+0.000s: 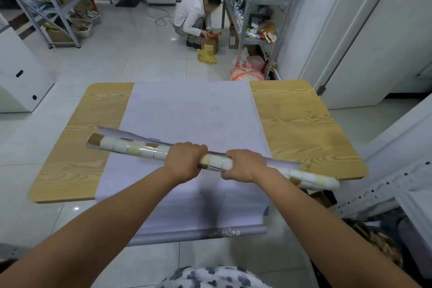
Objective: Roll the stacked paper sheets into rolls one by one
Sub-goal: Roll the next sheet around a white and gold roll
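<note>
a long paper roll [131, 148], printed with pale and tan tile squares, is held in both hands over the middle of the table [292, 119]. the left hand [184, 161] is closed round the roll from above, knuckles up, fingers wrapped over its far side. the right hand [243, 167] is clamped on the same roll just beside it, with a short stretch of printed paper showing between the two fists. the fingertips of both hands are hidden behind the roll, so how far they reach underneath cannot be told. the hands are set close together but are not touching each other.

the roll is angled across the view, its left end farther away and its right end nearer, reaching past the table's near right corner. a loose white edge of the rolled sheet is seen standing out along the far side. whether the roll touches the paper beneath cannot be told.

the stacked paper sheets [187, 110] are spread flat, white side up, down the centre of the wood-grain table, directly under the roll. their near end hangs past the table's near edge, where it is curled into a loose scroll [198, 232].

beyond the table, a person [194, 16] is seen crouched on the tiled floor by a cardboard box [210, 44], beside metal shelving [254, 2].
</note>
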